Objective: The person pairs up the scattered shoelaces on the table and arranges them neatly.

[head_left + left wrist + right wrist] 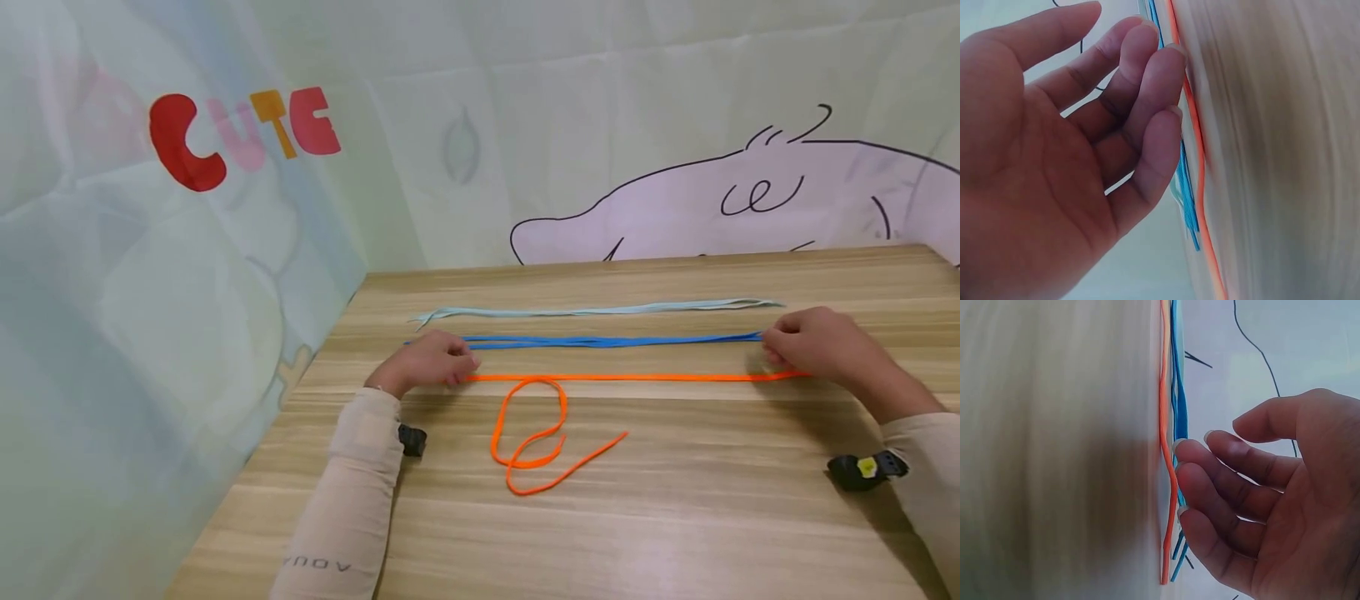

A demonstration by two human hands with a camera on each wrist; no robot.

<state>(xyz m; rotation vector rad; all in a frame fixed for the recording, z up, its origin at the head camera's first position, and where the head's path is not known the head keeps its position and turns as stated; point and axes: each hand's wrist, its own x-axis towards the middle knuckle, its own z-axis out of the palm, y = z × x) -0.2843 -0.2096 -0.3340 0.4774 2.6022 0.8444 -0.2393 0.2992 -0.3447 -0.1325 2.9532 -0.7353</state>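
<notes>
An orange shoelace runs straight across the wooden table between my hands, and its remaining length curls in a loose loop nearer to me. Behind it lies a blue lace in a doubled strand, roughly parallel. My left hand is by the left ends, its loosely bent fingers right at the orange lace and holding nothing. At the opposite end my right hand hovers with relaxed fingers; in the right wrist view its fingertips overlap the blue lace, and nothing lies in the palm.
Farthest back on the wooden table a pale teal lace is stretched out, also doubled. Fabric backdrops with a cartoon drawing and the letters CUTE rise behind and to the left.
</notes>
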